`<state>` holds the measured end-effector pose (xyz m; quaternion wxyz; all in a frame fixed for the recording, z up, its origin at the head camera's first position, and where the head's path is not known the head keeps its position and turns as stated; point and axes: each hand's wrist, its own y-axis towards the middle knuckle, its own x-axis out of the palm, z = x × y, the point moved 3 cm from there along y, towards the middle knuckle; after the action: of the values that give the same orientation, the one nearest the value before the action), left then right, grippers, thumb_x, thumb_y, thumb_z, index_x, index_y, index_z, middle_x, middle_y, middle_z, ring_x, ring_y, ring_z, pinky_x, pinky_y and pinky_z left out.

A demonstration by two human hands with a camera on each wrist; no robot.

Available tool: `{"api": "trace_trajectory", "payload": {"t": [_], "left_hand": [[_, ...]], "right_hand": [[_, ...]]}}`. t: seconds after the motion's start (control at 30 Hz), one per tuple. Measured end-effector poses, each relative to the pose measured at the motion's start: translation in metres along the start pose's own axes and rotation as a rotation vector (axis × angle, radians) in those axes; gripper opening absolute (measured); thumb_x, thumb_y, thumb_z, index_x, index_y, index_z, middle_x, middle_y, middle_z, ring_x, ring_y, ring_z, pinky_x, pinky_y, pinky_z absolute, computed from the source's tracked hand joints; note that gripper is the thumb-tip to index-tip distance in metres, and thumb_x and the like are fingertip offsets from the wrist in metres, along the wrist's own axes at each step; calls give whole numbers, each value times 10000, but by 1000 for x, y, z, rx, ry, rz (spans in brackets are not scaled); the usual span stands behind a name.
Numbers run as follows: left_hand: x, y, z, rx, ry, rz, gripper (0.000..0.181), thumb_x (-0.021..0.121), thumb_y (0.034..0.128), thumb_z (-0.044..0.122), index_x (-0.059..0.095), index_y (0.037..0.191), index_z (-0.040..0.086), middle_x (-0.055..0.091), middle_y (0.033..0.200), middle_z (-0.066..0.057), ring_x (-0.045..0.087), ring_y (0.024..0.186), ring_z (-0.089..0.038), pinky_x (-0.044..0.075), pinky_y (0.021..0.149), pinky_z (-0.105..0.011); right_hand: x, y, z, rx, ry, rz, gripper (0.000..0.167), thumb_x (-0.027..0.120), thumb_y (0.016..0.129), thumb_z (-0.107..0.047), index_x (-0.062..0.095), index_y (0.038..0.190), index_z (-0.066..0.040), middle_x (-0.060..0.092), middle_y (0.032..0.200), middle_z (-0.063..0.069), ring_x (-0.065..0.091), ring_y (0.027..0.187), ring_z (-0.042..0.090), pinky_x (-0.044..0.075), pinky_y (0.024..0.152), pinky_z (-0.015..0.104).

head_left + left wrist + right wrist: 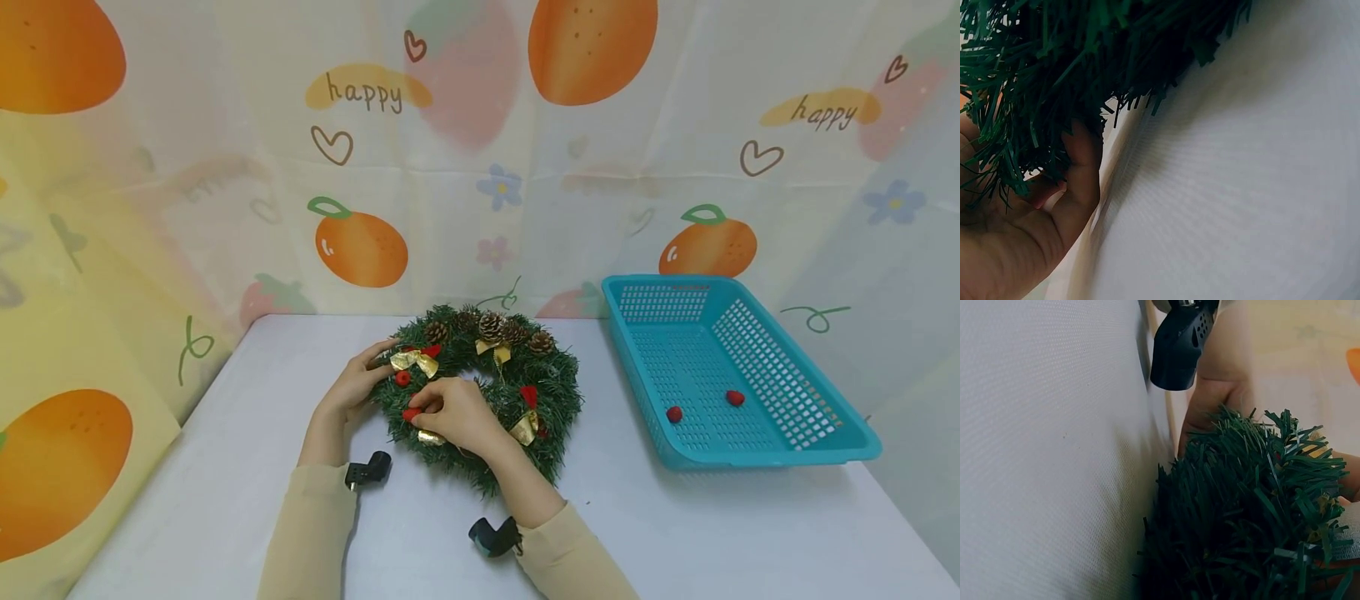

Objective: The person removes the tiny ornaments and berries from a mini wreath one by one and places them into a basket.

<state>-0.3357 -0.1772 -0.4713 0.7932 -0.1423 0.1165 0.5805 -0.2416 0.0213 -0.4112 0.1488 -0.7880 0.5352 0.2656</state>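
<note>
A green wreath (561, 392) with pine cones (491, 326), gold bows (415, 360) and red ornaments lies on the white table. My left hand (352, 385) grips its left rim, and in the left wrist view the fingers (1082, 165) curl under the green needles. Over the lower left of the ring, my right hand (461, 412) pinches a small red ornament (410, 413) against the needles. A red ball (402, 377) sits just above that. Only a little of the right hand shows at the edge of the right wrist view, behind the wreath (1229, 512).
On the right of the table (187, 467) stands a blue plastic basket (637, 379), holding two small red pieces, one nearer (674, 414) and one farther right (735, 398). A printed fruit curtain (442, 208) hangs behind. Black cameras (493, 537) are worn at both wrists.
</note>
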Motion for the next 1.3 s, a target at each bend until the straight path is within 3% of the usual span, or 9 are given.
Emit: {"api": "trace_trajectory", "payload": {"t": [0.17,0.3,0.67,0.93,1.1,1.3], "left_hand": [[1,1,-1,-6,-19,-9,578,512,990,152,360,1542,231,236,1639,-188,343,1441,-454,351,1140,-585],[2,1,0,-29,-42,-13,579,512,994,139,357,1544,231,317,1594,-223,453,1358,-395,410,1088,-479],[2,1,0,-30,-29,0,578,505,990,123,362,1541,221,327,1591,-214,474,1316,-350,426,1035,-399],[2,1,-2,-26,-37,3,577,508,999,134,352,1547,229,226,1644,-172,402,1398,-416,396,1097,-499],[1,0,-1,-24,-17,7,581,515,1001,146,344,1551,222,154,1668,-155,273,1471,-469,331,1150,-605],[0,3,-2,-44,-28,-3,583,475,1015,112,307,1567,194,89,1668,-204,157,1500,-504,261,1172,-654]], "right_hand": [[-1,0,1,7,14,-6,136,742,882,-199,778,1009,-164,757,909,7,646,721,44,523,619,212],[-2,0,2,10,32,-11,138,735,889,-202,778,1015,-170,758,936,6,652,747,53,527,633,214],[-10,-1,1,23,154,-40,144,728,891,-175,776,1021,-136,772,913,78,677,679,90,549,562,270],[-27,-3,-1,-16,106,3,163,732,888,-201,772,1045,-195,772,991,21,699,802,81,558,701,248],[-45,-9,-5,-24,166,36,208,736,886,-197,762,1088,-160,754,1050,51,702,837,115,563,729,273],[-64,-19,-8,-40,223,76,247,720,899,-198,738,1138,-137,726,1121,75,707,944,180,574,815,332]]}}
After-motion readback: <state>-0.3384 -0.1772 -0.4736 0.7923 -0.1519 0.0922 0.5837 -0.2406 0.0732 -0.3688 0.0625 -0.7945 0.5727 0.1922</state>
